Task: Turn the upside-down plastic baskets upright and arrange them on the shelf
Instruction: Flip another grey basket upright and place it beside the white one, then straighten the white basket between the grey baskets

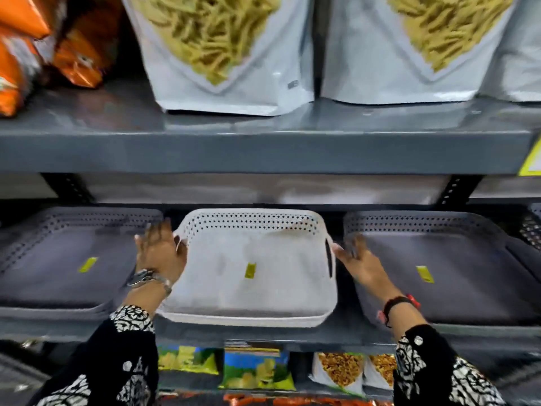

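Observation:
A white perforated plastic basket [251,268] sits upright on the middle of the grey shelf [263,332], with a yellow sticker on its floor. My left hand [159,250] rests against its left handle with fingers spread. My right hand [355,260] touches its right side by the handle slot, fingers apart. A dark grey basket [67,259] stands upright to the left and another dark grey basket [439,268] to the right, each with a yellow sticker inside.
The grey shelf board above [263,150] overhangs the baskets and carries large white snack bags [222,54] and orange packets [26,48]. Snack bags [257,373] fill the shelf below. Another perforated basket edge [532,230] shows at far right.

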`<state>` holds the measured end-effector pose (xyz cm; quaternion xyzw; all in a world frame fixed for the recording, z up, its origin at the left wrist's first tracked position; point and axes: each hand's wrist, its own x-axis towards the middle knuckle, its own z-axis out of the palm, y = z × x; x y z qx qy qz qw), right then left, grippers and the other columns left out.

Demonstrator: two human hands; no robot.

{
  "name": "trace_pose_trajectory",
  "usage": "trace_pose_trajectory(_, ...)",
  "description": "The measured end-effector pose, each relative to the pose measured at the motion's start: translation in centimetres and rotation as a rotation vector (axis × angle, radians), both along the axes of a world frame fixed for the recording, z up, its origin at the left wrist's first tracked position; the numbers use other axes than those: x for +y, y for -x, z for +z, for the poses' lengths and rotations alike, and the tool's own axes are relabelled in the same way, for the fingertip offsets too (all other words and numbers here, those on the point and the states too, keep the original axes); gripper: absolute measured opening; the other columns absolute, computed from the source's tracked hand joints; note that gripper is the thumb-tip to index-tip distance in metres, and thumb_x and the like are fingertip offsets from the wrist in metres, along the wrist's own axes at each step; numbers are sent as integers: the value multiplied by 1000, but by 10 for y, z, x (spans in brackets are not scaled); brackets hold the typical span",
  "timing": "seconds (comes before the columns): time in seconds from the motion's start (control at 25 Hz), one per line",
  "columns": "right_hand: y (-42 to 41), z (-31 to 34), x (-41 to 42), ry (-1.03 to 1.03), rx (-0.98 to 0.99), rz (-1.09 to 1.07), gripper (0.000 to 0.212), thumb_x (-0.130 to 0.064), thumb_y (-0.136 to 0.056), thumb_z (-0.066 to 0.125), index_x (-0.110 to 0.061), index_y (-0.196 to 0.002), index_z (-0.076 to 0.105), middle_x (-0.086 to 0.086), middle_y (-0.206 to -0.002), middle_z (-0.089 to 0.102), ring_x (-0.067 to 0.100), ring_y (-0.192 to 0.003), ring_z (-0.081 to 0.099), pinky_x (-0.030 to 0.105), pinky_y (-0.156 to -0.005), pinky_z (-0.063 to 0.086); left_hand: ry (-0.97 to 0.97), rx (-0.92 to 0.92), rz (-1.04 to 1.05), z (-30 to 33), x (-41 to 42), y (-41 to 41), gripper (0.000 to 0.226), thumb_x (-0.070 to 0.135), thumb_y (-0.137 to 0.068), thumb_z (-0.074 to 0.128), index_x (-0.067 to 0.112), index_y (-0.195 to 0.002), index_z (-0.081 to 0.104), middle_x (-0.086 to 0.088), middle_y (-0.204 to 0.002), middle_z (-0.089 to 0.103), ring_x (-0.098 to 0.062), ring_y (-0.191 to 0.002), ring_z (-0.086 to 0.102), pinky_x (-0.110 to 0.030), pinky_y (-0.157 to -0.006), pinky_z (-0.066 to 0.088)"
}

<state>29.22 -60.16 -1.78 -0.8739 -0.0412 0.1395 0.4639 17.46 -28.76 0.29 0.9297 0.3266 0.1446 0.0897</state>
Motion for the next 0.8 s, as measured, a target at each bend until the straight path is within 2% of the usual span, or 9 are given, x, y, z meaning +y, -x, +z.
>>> trace_pose_trajectory(0.08,3,-4,7,42,-7,-29,75,-41,-87,51,-12,-145,15,18,-147,37,33,-135,34,35,-106,31,100,98,85,-4,32,8,67,42,-91,36,3,-145,26,-20,-154,25,-32,-144,18,-46,-118,8)
trace_pose_trajectory(0.16,7,-8,14,49,-17,-62,74,-37,-88,52,-13,-146,14,19,-147,36,34,-135,33,37,-109,29,247,197,148,-17,64,10,80,54,-86,39,5,-146,21,-20,-154,23,-32,-143,20,-45,-120,9)
trace_pose_trajectory(0.28,14,-10,15,84,-78,-48,69,-34,-89,51,-16,-146,15,17,-149,33,33,-136,32,40,-112,26,395,204,145,-34,79,7,90,65,-78,44,6,-143,26,-23,-142,45,-37,-134,38,-51,-118,14)
trace_pose_trajectory(0.36,16,-12,16,118,-137,-19,68,-32,-90,50,-17,-146,14,16,-150,31,31,-137,32,41,-113,25,419,232,148,-39,77,5,76,55,-85,45,6,-141,29,-22,-134,55,-37,-131,43,-51,-118,6)
trace_pose_trajectory(0.4,16,-13,16,134,-156,-9,68,-33,-90,49,-16,-146,14,15,-150,30,31,-137,31,41,-114,25,429,204,135,-41,78,3,70,50,-87,45,6,-139,31,-22,-131,58,-38,-128,47,-51,-117,10)
trace_pose_trajectory(0.52,15,-15,17,181,-203,-3,64,-30,-92,45,-14,-146,15,17,-148,35,33,-134,36,42,-111,30,441,77,71,-40,69,2,52,32,-91,46,-2,-131,38,-31,-117,62,-45,-110,57,-49,-101,42)
trace_pose_trajectory(0.6,16,-18,24,214,-242,-2,54,-17,-95,39,-14,-145,19,23,-130,54,36,-117,53,35,-94,42,384,59,20,-40,60,1,40,20,-96,41,-10,-122,44,-38,-110,61,-49,-103,59,-47,-86,47)
trace_pose_trajectory(0.68,17,-20,32,283,-287,9,51,-6,-95,32,-14,-144,21,29,-110,63,32,-91,60,29,-75,41,325,44,-2,-37,50,2,36,13,-97,36,-13,-120,46,-41,-109,60,-52,-103,57,-49,-82,46)
trace_pose_trajectory(0.8,18,-21,37,308,-325,1,51,-3,-94,30,-12,-144,23,32,-113,61,35,-90,60,28,-73,39,284,20,-25,-41,46,3,37,10,-98,33,-12,-125,44,-42,-108,60,-53,-102,57,-51,-81,45)
